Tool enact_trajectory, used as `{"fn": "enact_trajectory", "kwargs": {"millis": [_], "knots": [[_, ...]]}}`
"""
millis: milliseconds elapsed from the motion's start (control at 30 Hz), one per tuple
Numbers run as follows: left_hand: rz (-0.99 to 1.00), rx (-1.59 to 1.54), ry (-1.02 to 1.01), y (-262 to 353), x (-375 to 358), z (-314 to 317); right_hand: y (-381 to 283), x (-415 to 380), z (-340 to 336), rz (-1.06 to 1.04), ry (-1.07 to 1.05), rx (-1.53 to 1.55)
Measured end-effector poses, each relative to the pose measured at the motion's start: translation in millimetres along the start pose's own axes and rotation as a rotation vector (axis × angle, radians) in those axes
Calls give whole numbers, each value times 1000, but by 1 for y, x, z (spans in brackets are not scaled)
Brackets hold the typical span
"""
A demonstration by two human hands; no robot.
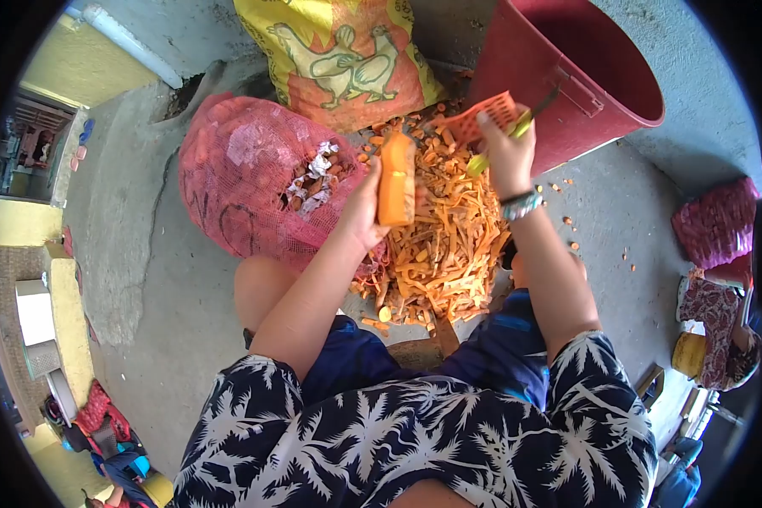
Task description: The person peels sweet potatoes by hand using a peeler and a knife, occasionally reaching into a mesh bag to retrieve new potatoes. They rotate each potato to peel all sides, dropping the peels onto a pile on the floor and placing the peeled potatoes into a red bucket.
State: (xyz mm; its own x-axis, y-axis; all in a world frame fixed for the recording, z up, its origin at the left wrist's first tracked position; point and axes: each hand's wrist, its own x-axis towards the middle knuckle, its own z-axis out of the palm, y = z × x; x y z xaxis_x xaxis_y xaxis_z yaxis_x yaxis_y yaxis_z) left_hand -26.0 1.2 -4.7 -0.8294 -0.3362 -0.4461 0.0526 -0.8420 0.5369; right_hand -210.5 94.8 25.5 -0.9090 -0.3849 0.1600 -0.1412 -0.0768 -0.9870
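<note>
A thick peeled orange carrot [397, 179] stands upright in my left hand [366, 207], its fingers wrapped round the side. My right hand [508, 152] is closed on a peeler [523, 125] with a yellow-green handle, held up at the right of the carrot. Beside its fingers is an orange perforated piece [489, 117]; whether it is part of the same tool I cannot tell. Below both hands lies a heap of orange peelings [449, 254] with cut ends among them. The two hands are apart.
A pink mesh sack [237, 178] of carrots lies at the left. Behind the heap stand a yellow and orange sack [347, 68] and a large red bin [525, 63]. Purple mesh sacks [718, 222] are at the far right. Other people sit at the lower left and far right.
</note>
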Motion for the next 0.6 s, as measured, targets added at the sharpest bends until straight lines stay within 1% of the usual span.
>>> {"fn": "enact_trajectory", "kwargs": {"millis": [33, 100, 133, 200, 233, 300, 367, 433, 500, 533, 567, 600], "knots": [[32, -33, 37, 1, 6, -4, -14, -21, 3, 49, -79, 65], [98, -146, -131, 3, 15, -16, -25, -55, 5, 134, -165, 55], [97, -149, -130, 3, 16, -14, -24, -68, 7, 100, -180, 80], [62, -218, 22, -2, 20, -7, -22, -82, 13, 22, -204, 83], [59, -219, 21, -5, 22, -5, -22, -84, 14, -26, -218, 61], [57, -163, 125, -10, 24, -1, -22, -81, 13, -18, -240, 72], [32, -125, 120, -12, 21, 2, -22, -74, 9, -66, -264, 0], [5, -83, 115, -13, 14, 11, -26, -66, 6, -62, -281, -45], [7, -60, 100, -14, 9, 20, -26, -57, 5, -45, -355, -62], [3, -57, 101, -12, 8, 21, -24, -53, 5, 0, -389, -82], [-17, -53, 77, -11, 7, 21, -24, -50, 5, 2, -385, -82], [-35, -51, 54, -9, 7, 20, -28, -48, 5, 59, -411, -44]]}}
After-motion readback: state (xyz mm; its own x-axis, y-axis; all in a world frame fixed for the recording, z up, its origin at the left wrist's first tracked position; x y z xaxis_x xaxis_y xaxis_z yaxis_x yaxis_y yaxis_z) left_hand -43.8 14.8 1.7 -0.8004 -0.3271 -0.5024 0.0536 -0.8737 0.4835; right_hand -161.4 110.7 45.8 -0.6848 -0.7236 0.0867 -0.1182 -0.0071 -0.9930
